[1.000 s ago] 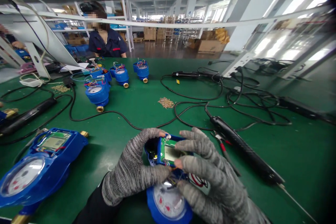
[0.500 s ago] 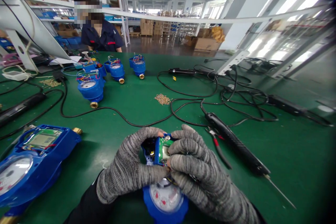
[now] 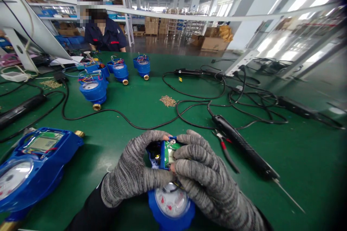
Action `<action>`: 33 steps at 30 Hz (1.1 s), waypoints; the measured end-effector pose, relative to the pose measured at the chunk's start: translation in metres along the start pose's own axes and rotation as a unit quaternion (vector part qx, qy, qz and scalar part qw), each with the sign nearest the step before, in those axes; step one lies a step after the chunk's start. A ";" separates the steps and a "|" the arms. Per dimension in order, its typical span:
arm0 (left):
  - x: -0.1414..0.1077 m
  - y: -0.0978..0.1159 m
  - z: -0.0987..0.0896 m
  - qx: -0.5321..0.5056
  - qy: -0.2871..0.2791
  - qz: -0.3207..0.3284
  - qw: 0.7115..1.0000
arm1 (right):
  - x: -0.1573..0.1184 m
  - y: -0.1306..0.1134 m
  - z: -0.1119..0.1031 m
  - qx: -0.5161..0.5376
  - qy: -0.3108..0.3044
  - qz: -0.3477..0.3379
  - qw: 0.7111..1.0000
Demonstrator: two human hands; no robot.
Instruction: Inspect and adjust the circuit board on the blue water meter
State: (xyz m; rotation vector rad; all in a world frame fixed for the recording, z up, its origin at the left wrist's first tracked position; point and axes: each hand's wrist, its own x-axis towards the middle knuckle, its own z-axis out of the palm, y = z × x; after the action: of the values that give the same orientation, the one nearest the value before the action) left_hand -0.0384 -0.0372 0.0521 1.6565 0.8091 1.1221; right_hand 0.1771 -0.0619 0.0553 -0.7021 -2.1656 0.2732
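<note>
- Low centre of frame: water meter (image 3: 171, 202) on the table (image 3: 130, 112), left hand (image 3: 135, 173) and right hand (image 3: 206, 180) clasped over its upper part.
- Lower left: second meter (image 3: 29, 166).
- Right of the hands: screwdriver (image 3: 244, 148), pliers (image 3: 225, 149) just beside it.
- Centre: screw pile (image 3: 168, 101).
- Upper left: group of meters (image 3: 114, 74), a person (image 3: 104, 32) behind them.

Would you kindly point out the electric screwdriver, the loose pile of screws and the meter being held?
electric screwdriver (image 3: 244, 148), head view, on the middle of its black barrel.
pile of screws (image 3: 168, 101), head view, on the centre of the heap.
water meter (image 3: 171, 202), head view, on its white dial face.
</note>
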 end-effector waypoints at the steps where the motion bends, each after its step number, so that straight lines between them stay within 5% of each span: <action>1: 0.000 -0.001 0.001 0.001 0.003 0.003 1.000 | 0.000 0.000 0.000 -0.001 0.002 0.001 1.000; 10: -0.002 -0.004 0.002 0.006 0.003 0.003 1.000 | -0.008 -0.003 0.007 0.082 0.047 0.055 0.994; 16: -0.003 -0.007 0.001 -0.051 0.003 -0.010 0.999 | -0.030 0.005 0.012 0.312 0.097 0.241 0.914; 21: -0.003 -0.007 -0.002 -0.048 0.007 0.003 0.999 | -0.026 0.003 0.003 0.431 0.063 0.236 0.869; 26: -0.004 -0.006 -0.002 -0.054 -0.005 0.018 0.998 | -0.022 -0.002 -0.007 0.404 0.079 0.303 0.860; 33: -0.003 -0.005 -0.003 -0.052 -0.006 0.026 0.998 | -0.027 0.007 -0.006 0.388 0.018 0.260 0.884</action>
State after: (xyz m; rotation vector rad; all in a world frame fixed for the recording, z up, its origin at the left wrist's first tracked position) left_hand -0.0422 -0.0375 0.0467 1.6048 0.6909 1.1695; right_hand 0.1982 -0.0717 0.0391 -0.7693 -1.5720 1.3105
